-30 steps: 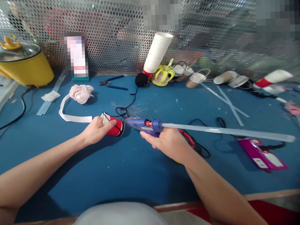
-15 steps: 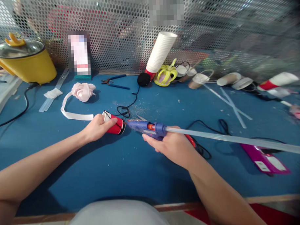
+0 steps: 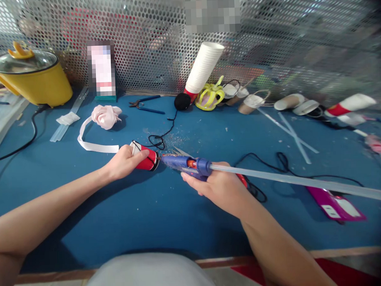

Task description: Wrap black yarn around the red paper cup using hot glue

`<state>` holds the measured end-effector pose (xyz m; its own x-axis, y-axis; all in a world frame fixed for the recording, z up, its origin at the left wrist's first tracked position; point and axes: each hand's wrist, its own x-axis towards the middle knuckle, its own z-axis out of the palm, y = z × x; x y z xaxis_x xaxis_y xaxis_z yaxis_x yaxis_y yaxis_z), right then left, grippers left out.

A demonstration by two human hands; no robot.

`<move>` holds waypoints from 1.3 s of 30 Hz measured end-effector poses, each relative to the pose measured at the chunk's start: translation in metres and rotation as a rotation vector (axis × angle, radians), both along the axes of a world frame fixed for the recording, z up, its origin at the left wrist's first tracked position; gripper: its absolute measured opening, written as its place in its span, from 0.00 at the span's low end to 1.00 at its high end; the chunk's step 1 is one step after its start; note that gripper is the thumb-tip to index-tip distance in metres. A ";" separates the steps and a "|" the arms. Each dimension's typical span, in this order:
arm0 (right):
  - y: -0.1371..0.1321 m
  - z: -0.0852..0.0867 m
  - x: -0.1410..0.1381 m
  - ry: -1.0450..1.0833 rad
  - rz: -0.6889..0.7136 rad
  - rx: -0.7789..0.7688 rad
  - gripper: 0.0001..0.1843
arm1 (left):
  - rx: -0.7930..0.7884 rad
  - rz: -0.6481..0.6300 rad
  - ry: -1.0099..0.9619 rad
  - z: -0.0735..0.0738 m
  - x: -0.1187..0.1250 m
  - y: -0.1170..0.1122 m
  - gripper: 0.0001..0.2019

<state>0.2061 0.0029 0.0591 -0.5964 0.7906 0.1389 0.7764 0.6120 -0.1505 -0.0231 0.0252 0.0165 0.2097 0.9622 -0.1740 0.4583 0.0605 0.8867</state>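
Left hand (image 3: pixel 122 163) pinches the red cup (image 3: pixel 146 160) left of centre over the counter (image 3: pixel 118 224); right hand (image 3: pixel 225 187) wraps the glue gun (image 3: pixel 178 162) beside it. Probably light and easily dented, the cup wants gentle side pressure; the stiffer gun, a handle grip.

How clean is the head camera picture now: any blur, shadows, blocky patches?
Head view: the mesh wall smears toward the right, where the edge darkens; head view: a shadow lies beside the left forearm on the blue table; head view: blocky pixelation masks the upright panel, while red cup and glue gun look readable.
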 end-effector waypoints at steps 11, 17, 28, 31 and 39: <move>-0.003 -0.002 0.001 -0.047 0.082 0.002 0.15 | -0.021 0.030 0.014 0.000 -0.001 0.001 0.19; 0.000 0.000 0.003 -0.067 0.036 0.030 0.16 | -0.008 0.003 0.022 0.000 0.000 0.001 0.19; -0.006 -0.002 0.000 0.144 -0.171 -0.151 0.12 | 0.068 -0.066 0.019 -0.005 -0.002 0.000 0.19; -0.005 0.000 -0.003 0.185 -0.204 -0.181 0.11 | 0.082 -0.070 0.000 -0.004 -0.002 -0.001 0.18; -0.002 0.001 -0.008 0.278 -0.316 -0.315 0.12 | 0.101 -0.085 0.009 -0.005 -0.001 -0.002 0.19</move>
<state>0.1980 0.0013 0.0599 -0.2965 0.9549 -0.0157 0.8206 0.2463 -0.5157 -0.0243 0.0231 0.0119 0.2901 0.9537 -0.0794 0.4656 -0.0681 0.8824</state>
